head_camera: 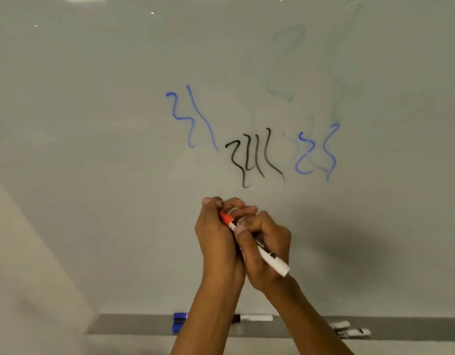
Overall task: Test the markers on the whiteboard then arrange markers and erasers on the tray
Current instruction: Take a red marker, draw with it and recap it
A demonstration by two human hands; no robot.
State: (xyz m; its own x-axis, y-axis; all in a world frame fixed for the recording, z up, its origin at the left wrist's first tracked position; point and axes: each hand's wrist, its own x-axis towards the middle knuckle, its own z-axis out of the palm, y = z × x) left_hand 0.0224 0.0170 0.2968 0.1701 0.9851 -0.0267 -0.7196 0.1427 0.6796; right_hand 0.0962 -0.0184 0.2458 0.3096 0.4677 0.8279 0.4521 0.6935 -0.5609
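The whiteboard [93, 124] carries blue and black squiggles near its middle, above the grey tray [134, 325] along its bottom edge, where blue-capped markers [179, 322] and white markers [254, 318] lie. In front of the board, the left hand [216, 242] closes its fingers round the red cap [226, 218] of a white marker [272, 260]. The right hand [265, 249] grips the barrel tightly.

A white marker [270, 260] with a red cap [226, 218] slants before the whiteboard [93, 124]. On the tray [134, 325]: a blue eraser [179, 322] left, capped markers [254, 318] middle and right.
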